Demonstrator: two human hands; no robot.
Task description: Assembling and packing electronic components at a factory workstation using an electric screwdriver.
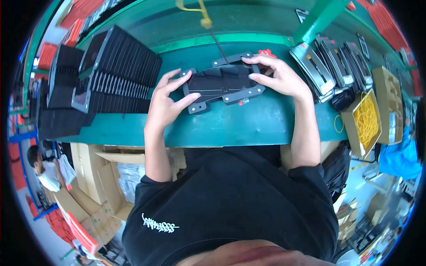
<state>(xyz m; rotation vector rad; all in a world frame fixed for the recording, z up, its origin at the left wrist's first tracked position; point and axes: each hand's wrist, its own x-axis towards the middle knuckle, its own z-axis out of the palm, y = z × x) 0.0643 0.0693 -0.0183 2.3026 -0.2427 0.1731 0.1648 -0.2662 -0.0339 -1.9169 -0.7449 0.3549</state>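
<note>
A dark glossy rectangular panel lies on the green bench, set in a jig of dark grey brackets with silver screws. My left hand grips the jig's left end, index finger at the upper corner and thumb at the lower one. At the right end, my right hand pinches the upper corner between index finger and thumb. A small red piece shows at the jig's front edge. Part of the right end is hidden behind my fingers.
Black trays stand stacked on the left. Several bundles of flat grey plates lean at the right, near a box of yellow bands. A yellow hook hangs above. Open cartons sit below the bench; a person is at far left.
</note>
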